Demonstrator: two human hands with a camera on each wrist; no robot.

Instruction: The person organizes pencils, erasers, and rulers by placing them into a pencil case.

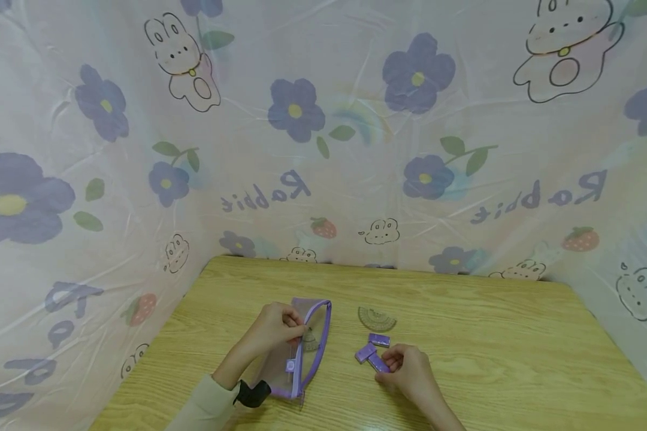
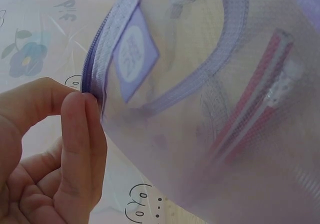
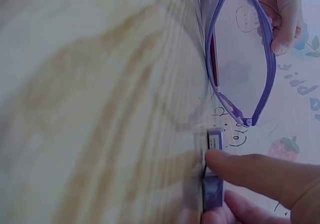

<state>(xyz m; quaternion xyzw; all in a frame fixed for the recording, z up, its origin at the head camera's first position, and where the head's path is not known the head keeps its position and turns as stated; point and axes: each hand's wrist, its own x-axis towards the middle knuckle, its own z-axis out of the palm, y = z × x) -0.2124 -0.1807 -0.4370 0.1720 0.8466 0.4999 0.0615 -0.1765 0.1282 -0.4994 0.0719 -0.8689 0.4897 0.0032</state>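
Observation:
My left hand (image 1: 280,323) pinches the zipped rim of a see-through mesh pencil pouch (image 1: 280,365) with purple edging, and its mouth gapes toward the right. Through the mesh in the left wrist view show red-and-white striped sticks (image 2: 250,97) and a faint protractor shape (image 2: 212,109). On the table to the right lie several small purple blocks, likely wrapped erasers. My right hand (image 1: 410,371) holds the nearest purple block (image 1: 378,363) between thumb and fingers. Beside it are another purple block (image 1: 365,352) and one farther back, a purple block (image 1: 379,340).
A clear protractor (image 1: 377,319) lies flat behind the blocks. The wood-grain table (image 1: 496,335) ends at a printed curtain (image 1: 345,179) with rabbits and flowers, which rises at the back and both sides. A black strap piece (image 1: 252,394) sits at my left cuff.

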